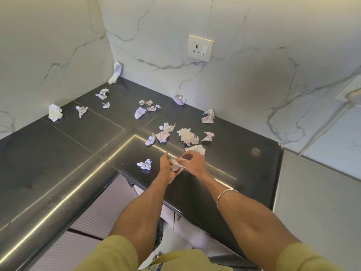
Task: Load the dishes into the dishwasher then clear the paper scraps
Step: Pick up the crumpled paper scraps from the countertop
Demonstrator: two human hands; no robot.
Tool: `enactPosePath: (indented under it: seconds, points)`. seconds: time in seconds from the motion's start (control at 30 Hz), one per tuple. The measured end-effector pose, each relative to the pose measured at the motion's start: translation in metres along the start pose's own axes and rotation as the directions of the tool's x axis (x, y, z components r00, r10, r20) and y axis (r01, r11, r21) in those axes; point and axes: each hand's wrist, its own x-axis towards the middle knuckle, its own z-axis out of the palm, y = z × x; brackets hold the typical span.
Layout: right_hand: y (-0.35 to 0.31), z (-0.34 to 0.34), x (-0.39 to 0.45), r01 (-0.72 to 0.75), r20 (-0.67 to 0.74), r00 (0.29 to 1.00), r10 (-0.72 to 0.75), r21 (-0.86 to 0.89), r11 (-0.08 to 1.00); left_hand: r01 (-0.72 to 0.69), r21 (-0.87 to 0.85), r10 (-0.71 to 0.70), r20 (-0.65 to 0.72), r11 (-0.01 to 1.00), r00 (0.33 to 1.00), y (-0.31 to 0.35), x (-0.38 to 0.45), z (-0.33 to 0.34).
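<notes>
Several crumpled white paper scraps lie scattered over the black corner countertop [58, 153]. My left hand [167, 169] is cupped palm-up above the counter's front edge and holds a crumpled scrap [174, 163]. My right hand [193, 163] pinches the same scrap from the right. Another ball of paper [196, 149] lies just beyond my right hand. A scrap with blue print [145, 164] sits on the counter left of my left hand. A cluster of scraps [185, 134] lies further back.
Marble-look walls enclose the corner, with a wall socket [200, 48] on the back wall. More scraps lie near the left wall [55, 112] and in the far corner [115, 73]. Ribbed cabinet fronts [101, 208] sit below the counter. A grey panel [316, 202] stands at the right.
</notes>
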Motion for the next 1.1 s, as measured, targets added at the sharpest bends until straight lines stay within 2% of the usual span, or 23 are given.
enactPosePath:
  seconds: [0.17,0.27,0.33,0.4,0.47,0.57,0.63,0.73,0.8,0.9,0.97,1.1]
  points:
    - [-0.006,0.012,-0.008,0.048,0.085,0.996,-0.037,-0.122,0.991,0.051,0.089,-0.053,0.023,0.995,0.998,0.001,0.003,-0.009]
    - [-0.009,0.015,-0.009,0.073,0.138,0.989,-0.056,-0.123,0.990,0.070,0.132,-0.077,0.047,0.989,0.996,0.002,0.003,-0.014]
    - [-0.012,0.021,-0.008,0.038,0.128,0.991,-0.029,-0.073,0.997,0.064,0.129,-0.073,0.059,0.990,0.996,0.003,-0.001,-0.015]
    - [-0.018,0.028,-0.005,-0.067,0.140,0.988,0.067,-0.005,0.998,0.043,0.109,-0.049,0.058,0.993,0.997,0.002,0.000,-0.017]
    - [-0.021,0.035,0.002,-0.121,0.248,0.962,0.112,0.021,0.992,0.015,0.088,-0.017,0.013,0.996,1.000,0.001,0.004,-0.021]
    - [-0.019,0.042,0.012,-0.081,0.444,0.894,0.055,0.040,0.996,-0.018,0.032,0.019,-0.031,0.999,0.999,0.003,0.005,-0.025]
    - [-0.019,0.044,0.015,-0.077,0.410,0.911,0.053,0.043,0.996,-0.024,0.015,0.024,-0.026,1.000,0.999,0.009,0.001,-0.025]
    - [-0.027,0.045,0.016,-0.077,0.234,0.971,0.051,0.105,0.991,-0.055,0.049,0.055,0.000,0.997,0.998,0.025,0.001,-0.024]
    - [-0.034,0.050,0.015,0.049,0.108,0.993,-0.053,0.044,0.998,-0.093,0.074,0.097,-0.057,0.993,0.994,0.036,0.005,-0.024]
    - [-0.047,0.059,0.009,0.234,0.003,0.972,-0.236,-0.120,0.965,-0.249,0.113,0.267,-0.196,0.962,0.944,0.054,0.007,-0.027]
    - [-0.055,0.063,0.005,0.294,0.009,0.955,-0.297,-0.174,0.940,-0.328,0.129,0.352,-0.286,0.936,0.891,0.069,0.004,-0.036]
    - [-0.057,0.079,0.003,0.298,0.166,0.950,-0.266,-0.213,0.930,-0.381,0.004,0.349,-0.414,0.925,0.841,0.095,0.009,-0.081]
